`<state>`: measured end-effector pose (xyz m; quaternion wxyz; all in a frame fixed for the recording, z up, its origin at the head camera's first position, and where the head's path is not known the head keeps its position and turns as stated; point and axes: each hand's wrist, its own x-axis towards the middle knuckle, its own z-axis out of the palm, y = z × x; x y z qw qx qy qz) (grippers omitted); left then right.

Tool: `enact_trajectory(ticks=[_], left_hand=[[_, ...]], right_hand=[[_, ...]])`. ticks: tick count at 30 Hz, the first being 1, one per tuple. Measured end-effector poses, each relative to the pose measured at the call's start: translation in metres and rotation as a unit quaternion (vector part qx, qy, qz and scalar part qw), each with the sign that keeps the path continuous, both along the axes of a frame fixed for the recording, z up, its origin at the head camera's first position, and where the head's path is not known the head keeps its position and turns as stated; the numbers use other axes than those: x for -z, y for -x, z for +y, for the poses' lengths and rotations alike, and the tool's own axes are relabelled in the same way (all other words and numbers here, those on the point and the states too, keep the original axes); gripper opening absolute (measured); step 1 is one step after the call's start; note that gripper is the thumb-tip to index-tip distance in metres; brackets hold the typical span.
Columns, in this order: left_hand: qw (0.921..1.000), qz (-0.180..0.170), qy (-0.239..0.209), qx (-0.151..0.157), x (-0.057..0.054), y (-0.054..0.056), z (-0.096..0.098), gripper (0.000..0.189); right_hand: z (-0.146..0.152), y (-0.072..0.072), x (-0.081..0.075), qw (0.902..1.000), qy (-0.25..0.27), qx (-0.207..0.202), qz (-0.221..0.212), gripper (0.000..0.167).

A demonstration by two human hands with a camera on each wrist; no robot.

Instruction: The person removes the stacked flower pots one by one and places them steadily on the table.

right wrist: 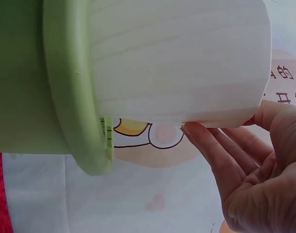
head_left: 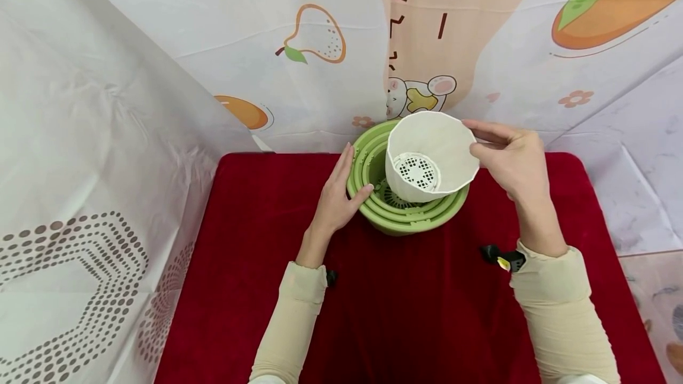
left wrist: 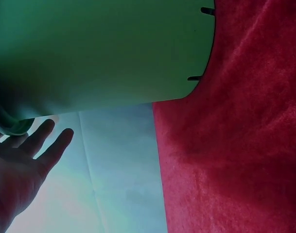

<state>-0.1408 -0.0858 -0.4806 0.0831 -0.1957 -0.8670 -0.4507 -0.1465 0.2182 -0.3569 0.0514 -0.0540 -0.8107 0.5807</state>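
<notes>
My right hand (head_left: 514,162) pinches the rim of a white faceted flowerpot (head_left: 432,135) with a perforated bottom. This flowerpot leans, partly inside the top of a stack of nested green flowerpots (head_left: 411,227); the right wrist view shows the white pot's side (right wrist: 182,58) standing out past the green rim (right wrist: 75,87). At the stack's left side my left hand (head_left: 338,197) touches the rim, thumb over it and fingers stretched along the outside. In the left wrist view, fingers of the left hand (left wrist: 26,167) are spread beside the green wall (left wrist: 113,53).
A red cloth (head_left: 256,242) covers the table, with the stack near its back edge. Behind it hangs a printed white curtain (head_left: 224,28) with fruit pictures. Black wrist straps with small devices (head_left: 504,258) sit at the cuffs.
</notes>
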Motion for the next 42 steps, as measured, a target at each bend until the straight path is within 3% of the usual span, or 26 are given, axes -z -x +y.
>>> enact_trajectory(ticks=[24, 34, 42], left_hand=[[0.9987, -0.04, 0.031, 0.011, -0.006, 0.003, -0.003, 0.095], [0.9988, -0.045, 0.019, -0.005, -0.005, 0.006, 0.001, 0.095], [0.9975, -0.06, 0.035, -0.01, -0.006, 0.006, 0.003, 0.097]], right_hand=[[0.022, -0.01, -0.024, 0.9998, 0.011, 0.014, -0.007, 0.036], [0.031, -0.011, -0.025, 0.9958, 0.088, 0.017, 0.018, 0.034], [0.042, -0.015, -0.025, 0.9909, 0.129, 0.028, 0.025, 0.033]])
